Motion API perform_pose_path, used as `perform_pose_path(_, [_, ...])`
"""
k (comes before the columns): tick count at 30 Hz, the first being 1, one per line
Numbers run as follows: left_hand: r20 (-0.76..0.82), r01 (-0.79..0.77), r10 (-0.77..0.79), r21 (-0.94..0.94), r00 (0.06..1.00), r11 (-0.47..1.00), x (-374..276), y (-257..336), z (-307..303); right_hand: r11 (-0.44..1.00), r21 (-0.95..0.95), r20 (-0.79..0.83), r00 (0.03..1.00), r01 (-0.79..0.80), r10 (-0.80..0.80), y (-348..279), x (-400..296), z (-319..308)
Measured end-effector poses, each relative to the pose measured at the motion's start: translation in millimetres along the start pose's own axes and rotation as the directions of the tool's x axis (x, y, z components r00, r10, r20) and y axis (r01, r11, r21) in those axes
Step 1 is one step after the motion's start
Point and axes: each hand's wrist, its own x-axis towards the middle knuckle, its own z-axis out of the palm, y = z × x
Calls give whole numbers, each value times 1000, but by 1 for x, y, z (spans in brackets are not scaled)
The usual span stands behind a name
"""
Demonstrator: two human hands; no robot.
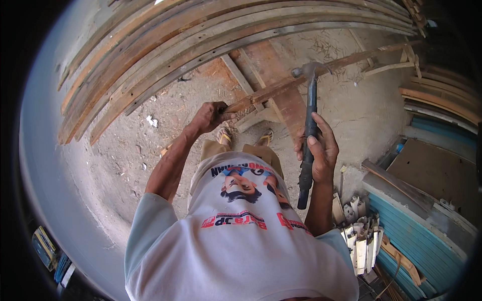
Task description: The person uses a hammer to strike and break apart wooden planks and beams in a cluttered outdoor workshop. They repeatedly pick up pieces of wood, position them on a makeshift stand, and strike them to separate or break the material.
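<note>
My right hand (320, 148) grips a claw hammer (312, 94) by its dark wrapped handle. The hammer stands nearly upright in the picture, its steel head at the top with the claw pointing right. My left hand (211, 117) is closed around the near end of a long wooden batten (278, 88). From that hand the batten runs away to the upper right and passes behind the hammer head. Its far end lies over a small wooden support (408, 62). Whether my left fingers also pinch a nail cannot be seen.
Several long timber planks (180, 43) lie across the top. A wide board (278, 67) and crosspieces sit below the batten. Stacked boards (440, 98), a blue panelled cabinet (414, 229) and a bundle of pale offcuts (361, 240) stand right. A wall (45, 158) curves along the left.
</note>
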Motion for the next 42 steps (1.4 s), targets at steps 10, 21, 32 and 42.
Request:
perform_pose_path(10, [366, 225, -109, -290, 924, 930, 3, -14, 2, 982, -189, -31, 999, -25, 20, -27, -17, -28])
perform_pose_path(21, [-93, 96, -79, 194, 993, 976, -11, -14, 47, 895, -8, -311, 850, 446, -426, -37, 48, -3])
perform_pose_path(32, [-148, 191, -157, 254, 976, 948, -11, -2, 48, 867, -131, 280, 857, 480, -433, -29, 115, 61])
perform_pose_path(42, [-170, 194, -157, 235, 973, 952, -11, -2, 51, 671, -141, 787, 494, 728, -370, -9, 129, 110])
